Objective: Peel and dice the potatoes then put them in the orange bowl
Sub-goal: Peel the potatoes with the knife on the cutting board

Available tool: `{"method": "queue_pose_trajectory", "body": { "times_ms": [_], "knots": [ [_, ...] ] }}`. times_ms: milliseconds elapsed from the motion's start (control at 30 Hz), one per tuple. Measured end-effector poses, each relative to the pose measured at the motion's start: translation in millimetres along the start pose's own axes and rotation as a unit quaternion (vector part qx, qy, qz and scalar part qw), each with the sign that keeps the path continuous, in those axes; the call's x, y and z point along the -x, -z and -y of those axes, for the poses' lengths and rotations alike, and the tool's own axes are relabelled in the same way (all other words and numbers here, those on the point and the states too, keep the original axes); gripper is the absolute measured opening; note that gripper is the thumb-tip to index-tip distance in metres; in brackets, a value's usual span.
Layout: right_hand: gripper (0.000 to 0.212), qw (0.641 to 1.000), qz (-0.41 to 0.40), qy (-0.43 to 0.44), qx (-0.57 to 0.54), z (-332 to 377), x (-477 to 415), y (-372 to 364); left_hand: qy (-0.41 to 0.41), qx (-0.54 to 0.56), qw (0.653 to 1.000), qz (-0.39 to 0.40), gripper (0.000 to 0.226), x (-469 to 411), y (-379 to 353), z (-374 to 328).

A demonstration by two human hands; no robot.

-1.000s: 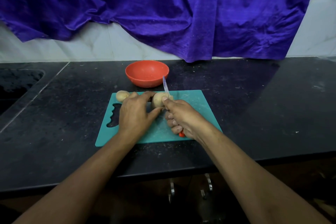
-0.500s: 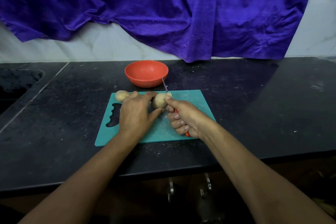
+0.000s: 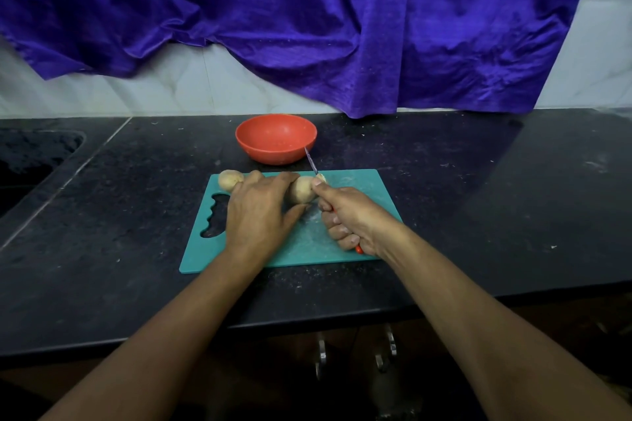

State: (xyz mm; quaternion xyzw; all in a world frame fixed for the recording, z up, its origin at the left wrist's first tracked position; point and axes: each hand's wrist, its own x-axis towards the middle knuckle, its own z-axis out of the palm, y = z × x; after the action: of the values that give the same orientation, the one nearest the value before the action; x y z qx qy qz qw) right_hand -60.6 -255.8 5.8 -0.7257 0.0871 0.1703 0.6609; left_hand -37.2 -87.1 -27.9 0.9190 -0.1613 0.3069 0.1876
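Observation:
A teal cutting board (image 3: 355,191) lies on the black counter. My left hand (image 3: 256,212) holds a tan potato (image 3: 302,190) steady on the board, fingers over its far side and thumb below it. My right hand (image 3: 349,220) grips an orange-handled knife (image 3: 311,162), forefinger stretched along the blade's back; the blade sits in the potato's right end, and a small pale piece (image 3: 321,178) lies just right of it. A second potato (image 3: 229,179) rests at the board's far left corner. The orange bowl (image 3: 276,137) stands empty just behind the board.
A dark sink basin (image 3: 30,161) is sunk into the counter at the far left. Purple cloth (image 3: 307,27) hangs over the white tiled wall behind. The counter's front edge runs just below the board, with metal cabinet handles (image 3: 321,354) under it.
The knife has gone down from above the potato into its right end. My right hand has slid a little toward me with it. My left hand has stayed on the potato.

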Motion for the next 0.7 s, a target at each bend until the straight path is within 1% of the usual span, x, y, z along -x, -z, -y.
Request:
{"method": "queue_pose_trajectory", "body": {
  "times_ms": [133,267,367,467,567,700],
  "knots": [
    [0.049,0.999,-0.022,0.024,0.020,1,1,1,0.012,0.008,1.000,0.005,0.046,-1,-1,2],
    [0.045,0.997,-0.046,0.041,0.051,-1,3,11,-0.004,0.004,1.000,0.008,0.048,-1,-2,2],
    [0.043,0.993,-0.063,0.051,0.090,-3,4,20,0.019,0.008,1.000,0.000,0.053,-1,-2,4],
    [0.039,0.987,-0.065,0.065,0.133,-6,3,25,0.025,-0.009,0.999,0.018,0.052,-2,-3,4],
    [0.037,0.978,-0.069,0.090,0.176,-8,2,25,0.010,-0.016,0.999,0.039,0.052,-1,-3,3],
    [0.041,0.953,-0.095,0.123,0.262,-6,3,27,0.001,-0.009,0.998,0.055,0.056,2,-2,5]
  ]
}}
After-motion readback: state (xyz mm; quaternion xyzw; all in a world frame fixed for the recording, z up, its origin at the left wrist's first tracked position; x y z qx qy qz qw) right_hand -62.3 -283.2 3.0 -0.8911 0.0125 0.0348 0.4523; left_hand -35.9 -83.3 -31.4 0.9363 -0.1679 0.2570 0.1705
